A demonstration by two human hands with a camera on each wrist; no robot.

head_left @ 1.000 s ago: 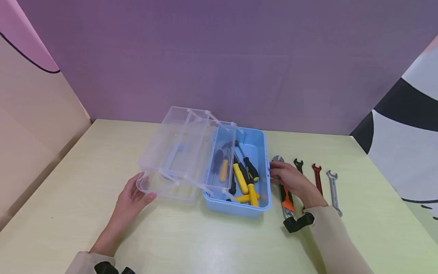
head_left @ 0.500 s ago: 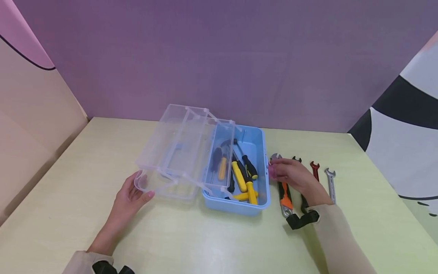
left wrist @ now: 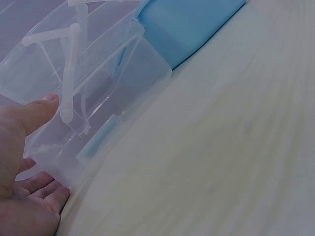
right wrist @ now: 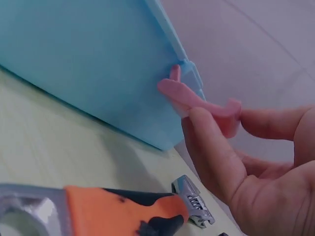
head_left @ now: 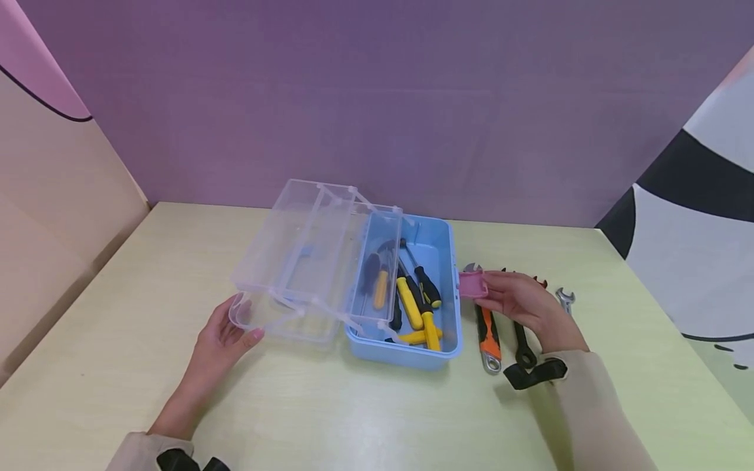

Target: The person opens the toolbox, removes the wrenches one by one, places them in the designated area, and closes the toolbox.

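While R hand (head_left: pixel 518 302) pinches pink latch (head_left: pixel 473 285) at box edge, L hand (head_left: pixel 226 333) cups clear lid (head_left: pixel 277 314).

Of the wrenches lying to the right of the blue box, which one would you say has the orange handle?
The adjustable wrench lying nearest the blue box, just below the right hand; the other wrenches beside it are black, red and silver.

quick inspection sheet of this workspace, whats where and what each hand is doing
surface: pale green table, bare at the front
job's things: blue toolbox open, clear trays folded out left; pink latch on its right side lifted
clutter: screwdrivers inside the box; orange-handled wrench and spanners lying right of it
grippers: left hand touches the lowest clear tray; right hand pinches the pink latch
cables: nothing seen
surroundings: purple backdrop behind, beige panel at left
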